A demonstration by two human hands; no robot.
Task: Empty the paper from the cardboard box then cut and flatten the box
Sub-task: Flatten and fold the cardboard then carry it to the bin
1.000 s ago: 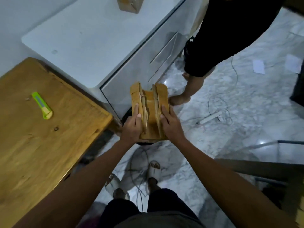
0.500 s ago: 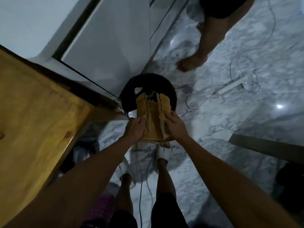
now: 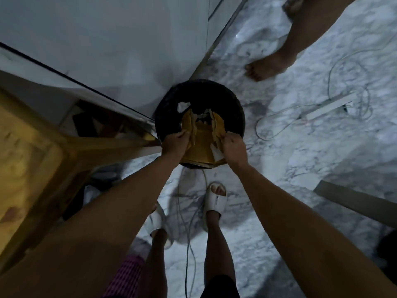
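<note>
A brown cardboard box [image 3: 200,145] is tipped forward, its open flaps pointing down into a round black bin [image 3: 232,104] on the floor. My left hand [image 3: 175,140] grips the box's left side and my right hand [image 3: 233,145] grips its right side. White scraps of paper [image 3: 182,106] lie inside the bin, just beyond the flaps. A white label or tape strip [image 3: 216,152] hangs on the box near my right hand.
A white cabinet [image 3: 107,39] stands behind the bin. A wooden table corner [image 3: 28,160] sits at the left. Another person's bare foot [image 3: 266,67] is on the marble floor at upper right, next to cables and a white power strip [image 3: 328,106]. My feet wear white slippers [image 3: 216,201].
My view has dropped from the table and cabinet top down to the floor. Both hands carried the box lower and tilted its opening over the black bin.
</note>
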